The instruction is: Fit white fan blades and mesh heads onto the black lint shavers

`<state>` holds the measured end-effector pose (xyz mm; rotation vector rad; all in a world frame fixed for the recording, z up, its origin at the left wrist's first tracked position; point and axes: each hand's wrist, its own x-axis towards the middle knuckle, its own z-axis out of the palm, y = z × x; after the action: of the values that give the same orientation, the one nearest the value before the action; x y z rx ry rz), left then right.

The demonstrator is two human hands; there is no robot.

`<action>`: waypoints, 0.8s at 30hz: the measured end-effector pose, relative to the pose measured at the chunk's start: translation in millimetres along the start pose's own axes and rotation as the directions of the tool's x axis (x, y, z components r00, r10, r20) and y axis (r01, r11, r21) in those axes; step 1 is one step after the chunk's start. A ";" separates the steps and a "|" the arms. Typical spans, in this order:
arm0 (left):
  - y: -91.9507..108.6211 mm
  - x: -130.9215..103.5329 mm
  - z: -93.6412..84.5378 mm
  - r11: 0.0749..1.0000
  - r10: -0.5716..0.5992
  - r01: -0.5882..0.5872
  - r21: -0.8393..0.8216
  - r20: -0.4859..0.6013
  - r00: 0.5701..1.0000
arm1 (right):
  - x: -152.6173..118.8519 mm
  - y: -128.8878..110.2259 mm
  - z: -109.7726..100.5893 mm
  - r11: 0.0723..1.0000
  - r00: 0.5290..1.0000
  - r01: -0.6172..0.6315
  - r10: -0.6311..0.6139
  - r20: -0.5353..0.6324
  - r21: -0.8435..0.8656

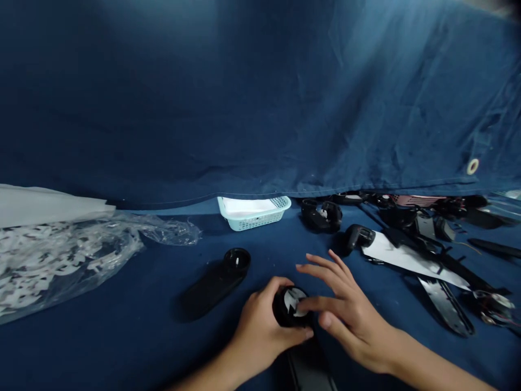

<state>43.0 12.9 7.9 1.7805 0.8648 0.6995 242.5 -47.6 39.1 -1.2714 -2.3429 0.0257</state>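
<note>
Near the bottom centre, my left hand point(262, 326) is wrapped round the round end of a long black part point(311, 364). A white piece point(292, 300) sits inside that round opening. The index fingertip of my right hand point(345, 307) touches the white piece, while its other fingers are spread and hold nothing. Left of my hands, another black part point(215, 282) with a cup-shaped end lies on the blue cloth.
A pale green basket point(256, 220) with white contents stands at the back centre. Clear plastic bags of white pieces point(61, 266) lie at left. Several black parts and a white strip point(407, 260) are spread over the right side. A blue curtain point(244, 98) hangs behind.
</note>
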 end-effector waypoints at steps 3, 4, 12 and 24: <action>-4.9 0.7 2.3 1.000 0.025 -0.026 -0.015 -0.044 0.999 | 5.3 -2.1 1.5 0.979 0.992 0.129 -0.128 0.015 -0.158; -6.6 0.5 2.8 0.999 0.039 -0.040 -0.028 -0.051 0.998 | 7.9 -2.9 2.4 0.968 0.988 0.155 -0.153 0.026 -0.199; -10.7 -2.9 0.1 0.997 0.039 -0.040 -0.072 -0.019 0.999 | 22.4 -7.5 0.8 0.949 0.994 0.078 -0.098 -0.049 -0.305; -11.8 0.3 2.7 0.978 0.030 -0.028 -0.209 0.007 1.000 | 11.5 -17.3 12.3 0.942 0.949 0.223 -0.269 -0.165 -0.252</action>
<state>42.5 14.7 -4.1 1.6100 0.7318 0.7711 218.6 -45.8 36.8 -1.0157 -2.3612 -0.4466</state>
